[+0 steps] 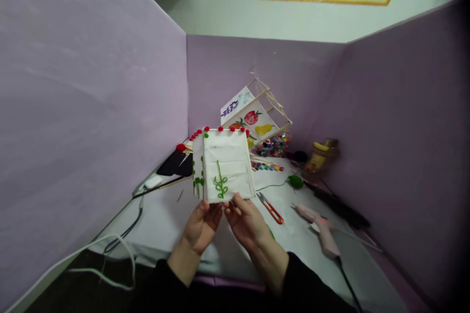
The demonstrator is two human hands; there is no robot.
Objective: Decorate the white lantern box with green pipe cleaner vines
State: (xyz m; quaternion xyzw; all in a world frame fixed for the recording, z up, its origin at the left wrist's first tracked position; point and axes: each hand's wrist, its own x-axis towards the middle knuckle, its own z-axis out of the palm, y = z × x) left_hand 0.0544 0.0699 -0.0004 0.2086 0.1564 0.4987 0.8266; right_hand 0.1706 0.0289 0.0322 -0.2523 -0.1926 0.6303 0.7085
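A white fabric-covered box-shaped craft [231, 149] is held up above the table in both hands. Red pompoms line its top edge, a green yarn plant decorates the front, and more green shapes show on its left side. My left hand [202, 222] grips the lower left edge with fingers curled underneath. At the lower right edge, my right hand [246, 220] pinches the bottom with the thumb in front. Part of each hand's fingers is hidden below the craft. Orange-handled thread snips [272, 209] lie just right of it.
A pink glue gun [319, 227] with a red light and cable lies at right. Green yarn [295, 182] trails across the white table [161, 220]. Behind stand a painted stick-frame lantern [257, 112], paint pots [270, 167] and a yellow container [317, 156]. Purple partitions [264, 58] enclose three sides.
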